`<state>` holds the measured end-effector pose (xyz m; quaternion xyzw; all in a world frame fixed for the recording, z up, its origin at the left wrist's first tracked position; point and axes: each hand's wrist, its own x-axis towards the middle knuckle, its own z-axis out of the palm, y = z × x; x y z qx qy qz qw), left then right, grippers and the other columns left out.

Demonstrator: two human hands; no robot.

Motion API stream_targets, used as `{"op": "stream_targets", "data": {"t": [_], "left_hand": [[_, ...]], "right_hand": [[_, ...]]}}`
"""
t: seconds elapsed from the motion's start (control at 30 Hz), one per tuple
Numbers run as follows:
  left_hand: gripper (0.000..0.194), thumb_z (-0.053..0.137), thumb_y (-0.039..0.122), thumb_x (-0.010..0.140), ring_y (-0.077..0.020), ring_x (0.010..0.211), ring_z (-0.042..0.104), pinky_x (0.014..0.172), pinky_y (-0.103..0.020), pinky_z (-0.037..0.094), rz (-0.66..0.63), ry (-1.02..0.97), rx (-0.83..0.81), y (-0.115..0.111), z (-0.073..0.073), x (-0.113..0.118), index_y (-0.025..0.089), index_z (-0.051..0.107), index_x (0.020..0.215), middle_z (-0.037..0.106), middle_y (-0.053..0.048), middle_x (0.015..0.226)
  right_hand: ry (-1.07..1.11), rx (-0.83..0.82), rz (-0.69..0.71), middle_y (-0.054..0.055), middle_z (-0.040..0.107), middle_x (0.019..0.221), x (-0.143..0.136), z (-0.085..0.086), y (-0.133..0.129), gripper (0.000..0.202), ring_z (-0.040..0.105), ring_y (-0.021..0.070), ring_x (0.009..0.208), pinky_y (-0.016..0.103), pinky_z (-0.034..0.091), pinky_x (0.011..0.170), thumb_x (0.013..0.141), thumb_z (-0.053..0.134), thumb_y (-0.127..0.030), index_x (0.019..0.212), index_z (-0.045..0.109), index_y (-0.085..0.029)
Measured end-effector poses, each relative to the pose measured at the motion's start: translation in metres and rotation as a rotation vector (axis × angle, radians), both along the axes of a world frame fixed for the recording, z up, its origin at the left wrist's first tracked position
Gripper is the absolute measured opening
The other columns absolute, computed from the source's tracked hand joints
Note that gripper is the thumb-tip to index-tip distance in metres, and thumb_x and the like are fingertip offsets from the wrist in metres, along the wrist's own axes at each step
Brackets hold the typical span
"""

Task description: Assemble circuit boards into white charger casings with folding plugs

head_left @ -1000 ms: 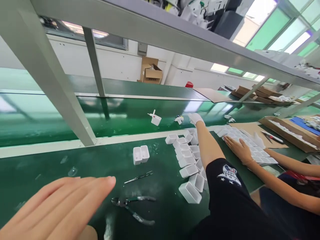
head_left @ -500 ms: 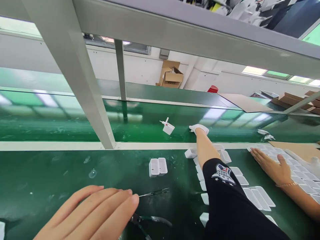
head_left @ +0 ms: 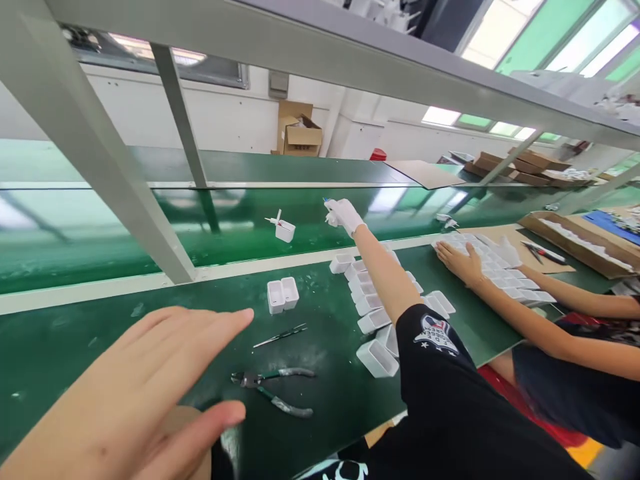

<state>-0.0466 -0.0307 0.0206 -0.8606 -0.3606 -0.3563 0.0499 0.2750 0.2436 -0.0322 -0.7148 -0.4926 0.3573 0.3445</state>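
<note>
My left hand (head_left: 135, 400) is bare and large in the left foreground, with thumb and fingers apart and nothing between them. Just right of it on the green bench lie tweezers (head_left: 280, 335) and side cutters (head_left: 273, 387) with open handles. My right hand (head_left: 347, 217), in a white glove, reaches over the sunken green belt. Its fingers close round a small white piece with a blue tip (head_left: 328, 203), whose kind is unclear. To its left on the belt sits a white box (head_left: 285, 231) with a thin white part across it. Two joined white boxes (head_left: 283, 295) stand on the bench.
Rows of white boxes (head_left: 367, 303) stand beneath my right forearm. Farther right, a co-worker's hands (head_left: 463, 263) rest on a block of white boxes (head_left: 500, 267). A slanted metal post (head_left: 105, 147) and a shelf beam (head_left: 320, 53) frame the view; a carton (head_left: 303, 137) stands behind.
The view has swung right. My right hand has come up off the belt with a small white piece. My left hand's thumb now shows, apart from the fingers.
</note>
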Motion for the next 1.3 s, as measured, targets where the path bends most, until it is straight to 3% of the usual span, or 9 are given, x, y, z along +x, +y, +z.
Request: {"op": "stream_targets", "data": {"t": [0.17, 0.3, 0.43, 0.57, 0.7, 0.83, 0.93, 1.1, 1.3], "left_hand": [[0.051, 0.045, 0.056, 0.098, -0.0263, 0.089, 0.074, 0.078, -0.04, 0.06, 0.093, 0.085, -0.075, 0.008, 0.0, -0.001, 0.038, 0.051, 0.145, 0.076, 0.003, 0.114], [0.052, 0.04, 0.065, 0.096, -0.0282, 0.093, 0.074, 0.082, -0.042, 0.058, 0.145, 0.117, -0.387, 0.026, 0.006, 0.012, 0.033, 0.057, 0.134, 0.076, 0.0, 0.114], [0.067, 0.041, 0.062, 0.092, -0.0334, 0.128, 0.061, 0.109, -0.049, 0.049, 0.189, 0.208, -0.701, 0.072, -0.013, 0.034, 0.021, 0.051, 0.144, 0.062, -0.009, 0.145], [0.092, 0.064, 0.06, 0.077, -0.0421, 0.146, 0.044, 0.116, -0.059, 0.041, 0.135, 0.271, -0.819, 0.112, -0.069, 0.043, 0.018, 0.037, 0.154, 0.043, -0.017, 0.161], [0.1, 0.074, 0.051, 0.072, -0.0422, 0.154, 0.032, 0.125, -0.068, 0.016, 0.123, 0.202, -0.918, 0.114, -0.12, 0.05, 0.018, 0.029, 0.156, 0.034, -0.02, 0.166], [0.08, 0.068, 0.045, 0.08, -0.0375, 0.147, 0.044, 0.125, -0.071, 0.006, 0.15, 0.102, -0.91, 0.104, -0.144, 0.062, 0.022, 0.034, 0.149, 0.045, -0.017, 0.16], [0.06, 0.066, 0.042, 0.083, -0.0348, 0.137, 0.053, 0.125, -0.07, 0.011, 0.183, 0.002, -0.878, 0.1, -0.147, 0.067, 0.021, 0.043, 0.134, 0.057, -0.013, 0.145], [0.059, 0.072, 0.034, 0.076, -0.0283, 0.112, 0.065, 0.097, -0.045, 0.054, 0.141, -0.137, -0.841, 0.075, -0.131, 0.069, 0.021, 0.04, 0.124, 0.058, -0.012, 0.131], [0.077, 0.092, 0.047, 0.06, -0.0245, 0.096, 0.067, 0.08, -0.033, 0.053, -0.066, -0.335, -0.841, 0.028, -0.126, 0.078, 0.023, 0.049, 0.12, 0.065, -0.003, 0.11]], "right_hand": [[0.419, 0.12, 0.059, 0.008, 0.067, 0.117, 0.004, 0.036, -0.051, 0.036, 0.067, 0.0182, 0.1, 0.038, 0.061, 0.086, 0.1, 0.06, -0.042, 0.123, 0.063, -0.015], [0.682, 0.147, 0.111, 0.002, 0.068, 0.092, 0.021, 0.047, -0.135, 0.029, 0.069, 0.013, 0.089, 0.027, 0.062, 0.079, 0.1, 0.055, -0.049, 0.098, 0.064, -0.02], [0.967, 0.141, 0.099, 0.003, 0.072, 0.104, 0.023, 0.016, -0.235, 0.042, 0.071, 0.0161, 0.099, 0.031, 0.065, 0.085, 0.088, 0.065, -0.063, 0.105, 0.068, -0.025], [0.856, 0.099, 0.064, 0.009, 0.074, 0.096, 0.006, -0.041, -0.296, 0.059, 0.074, 0.0232, 0.088, 0.044, 0.066, 0.083, 0.087, 0.055, -0.074, 0.108, 0.072, -0.022], [0.773, 0.101, 0.037, 0.01, 0.077, 0.102, 0.001, -0.072, -0.307, 0.049, 0.075, 0.0258, 0.092, 0.047, 0.064, 0.088, 0.078, 0.073, -0.061, 0.106, 0.073, -0.022], [0.611, 0.096, 0.016, 0.011, 0.078, 0.111, 0.006, -0.071, -0.304, 0.05, 0.075, 0.0284, 0.097, 0.047, 0.064, 0.089, 0.068, 0.083, -0.046, 0.11, 0.075, -0.02], [0.481, 0.132, -0.002, 0.01, 0.079, 0.11, 0.005, -0.063, -0.305, 0.05, 0.075, 0.0275, 0.1, 0.044, 0.063, 0.091, 0.063, 0.087, -0.033, 0.109, 0.076, -0.021], [0.365, 0.221, -0.025, 0.008, 0.079, 0.109, 0.004, -0.05, -0.307, 0.053, 0.076, 0.0245, 0.093, 0.039, 0.065, 0.086, 0.056, 0.089, -0.025, 0.107, 0.078, -0.021], [0.356, 0.333, 0.081, 0.006, 0.08, 0.105, 0.003, -0.044, -0.31, 0.047, 0.077, 0.0238, 0.089, 0.033, 0.066, 0.075, 0.062, 0.087, -0.027, 0.108, 0.079, -0.023]]}}
